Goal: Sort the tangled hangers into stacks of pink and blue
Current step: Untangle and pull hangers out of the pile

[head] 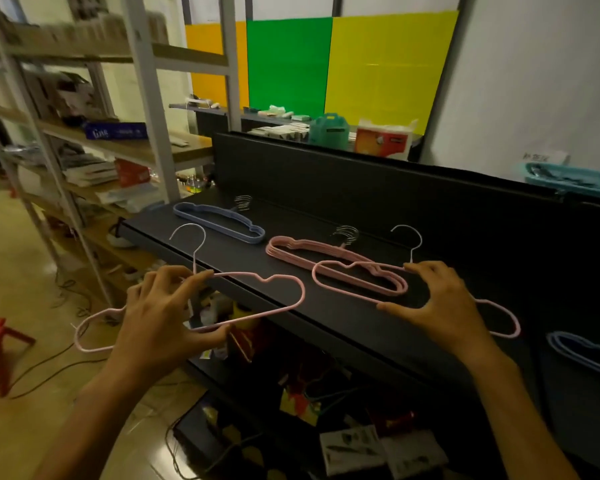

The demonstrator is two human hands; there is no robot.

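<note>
— How far along would you say the sorting is?

— Well on, I think. There's a blue stack [219,225] at the far left end of the bench [343,317], hooks all lying together, and a pink stack [336,263] near the middle, just as neat.

— And the hands?

— Each holds a pink hanger. The left hand [163,317] has its fingers [198,278] curled round the wire of one pink hanger [274,292] near the hook, held out over the bench's near edge, clear of the top. The right hand [444,303] grips a second pink hanger [347,275] whose left end overlaps the pink stack.

— So both go on the pink stack?

— That's my guess. Neither is laid down squarely yet.

— Anything left after that?

— A few more blue hangers [589,353] at the right edge, partly out of sight. Whether they're tangled or need moving to the blue stack, I can't tell.
</note>
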